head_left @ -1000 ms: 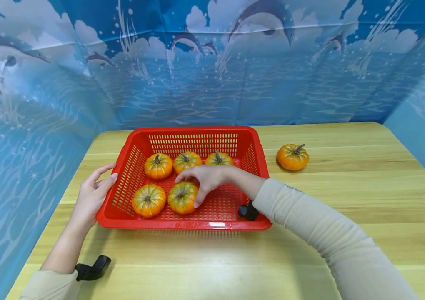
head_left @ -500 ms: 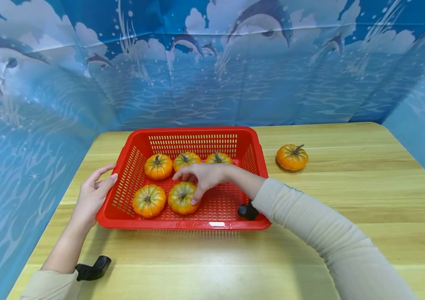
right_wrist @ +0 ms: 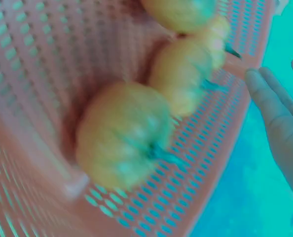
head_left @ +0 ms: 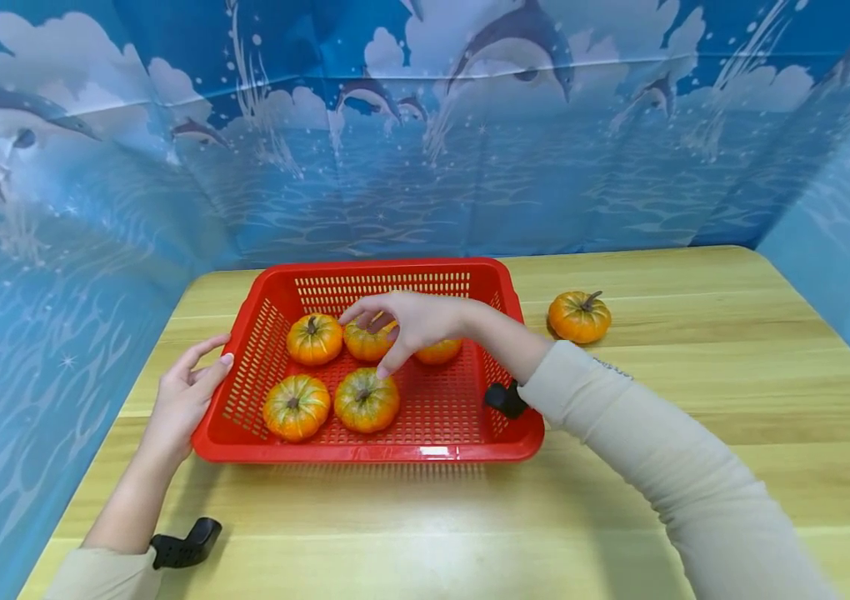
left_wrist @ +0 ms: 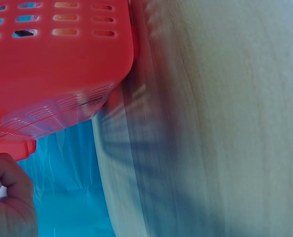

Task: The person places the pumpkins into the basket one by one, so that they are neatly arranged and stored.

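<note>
A red plastic basket (head_left: 455, 400) holds several small orange pumpkins in two rows. At its left rim, my left hand (head_left: 187, 396) grips the edge between thumb and fingers; the left wrist view shows those curled fingers (left_wrist: 11, 182) by the rim. My right hand (head_left: 417, 323) hovers over the basket with spread, loosely bent fingers and nothing in them. Below its thumb sits the front middle pumpkin (head_left: 367, 408), beside the front left pumpkin (head_left: 296, 408). Behind are the back left pumpkin (head_left: 315, 342), the back middle pumpkin (head_left: 365, 342) and the back right pumpkin (head_left: 438, 352), the last two partly hidden.
One more pumpkin (head_left: 579, 318) stands on the wooden table (head_left: 695, 375), right of the basket. A blue dolphin-print curtain (head_left: 425, 183) closes off the back and sides. Black wrist cameras are strapped to both wrists.
My right hand has let go of the front middle pumpkin and risen up and back, its fingers wider. That pumpkin stays in the basket. The left hand keeps its place.
</note>
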A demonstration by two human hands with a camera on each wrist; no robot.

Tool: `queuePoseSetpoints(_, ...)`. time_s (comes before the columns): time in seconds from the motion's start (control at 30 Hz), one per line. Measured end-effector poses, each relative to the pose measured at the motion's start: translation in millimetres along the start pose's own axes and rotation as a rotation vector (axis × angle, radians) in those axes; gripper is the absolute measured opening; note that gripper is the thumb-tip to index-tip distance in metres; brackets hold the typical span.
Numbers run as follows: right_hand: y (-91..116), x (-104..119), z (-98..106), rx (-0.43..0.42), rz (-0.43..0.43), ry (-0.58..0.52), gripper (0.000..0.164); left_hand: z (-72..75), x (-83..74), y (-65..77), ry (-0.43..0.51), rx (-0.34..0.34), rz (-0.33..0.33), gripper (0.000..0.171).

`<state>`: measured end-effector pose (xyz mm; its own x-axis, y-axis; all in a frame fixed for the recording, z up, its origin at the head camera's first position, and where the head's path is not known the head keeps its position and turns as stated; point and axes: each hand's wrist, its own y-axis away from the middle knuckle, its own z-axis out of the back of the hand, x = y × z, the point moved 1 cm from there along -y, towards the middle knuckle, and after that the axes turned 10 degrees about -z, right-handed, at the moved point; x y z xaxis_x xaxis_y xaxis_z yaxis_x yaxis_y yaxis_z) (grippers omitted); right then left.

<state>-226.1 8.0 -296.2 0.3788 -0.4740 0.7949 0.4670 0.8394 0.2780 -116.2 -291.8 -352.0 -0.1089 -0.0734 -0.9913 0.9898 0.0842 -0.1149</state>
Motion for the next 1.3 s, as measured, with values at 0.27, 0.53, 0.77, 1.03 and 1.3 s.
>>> queuePoseSetpoints(0.27,27,11,29,-0.092,0.011,-0.013,0.072,2.5,1.7,1.2,0.013,-0.006,0.002,0.052)
queuePoseSetpoints(0.53,62,-3,52,-0.172,-0.034,-0.052,0.070,0.2,2.0,-0.4,0.002,0.006,0.000,0.055)
queuePoseSetpoints(0.77,101,-23,71,-0.272,-0.105,-0.094,0.069,-1.3,1.8,-2.0,0.004,0.007,-0.005,0.055)
queuePoseSetpoints(1.03,141,-51,85,-0.396,-0.189,-0.087,0.068,1.4,0.0,-0.6,0.003,0.009,-0.012,0.054)
queuePoseSetpoints(1.3,173,-73,86,-0.464,-0.257,-0.095,0.067,1.3,0.8,-0.2,-0.005,0.010,-0.004,0.055)
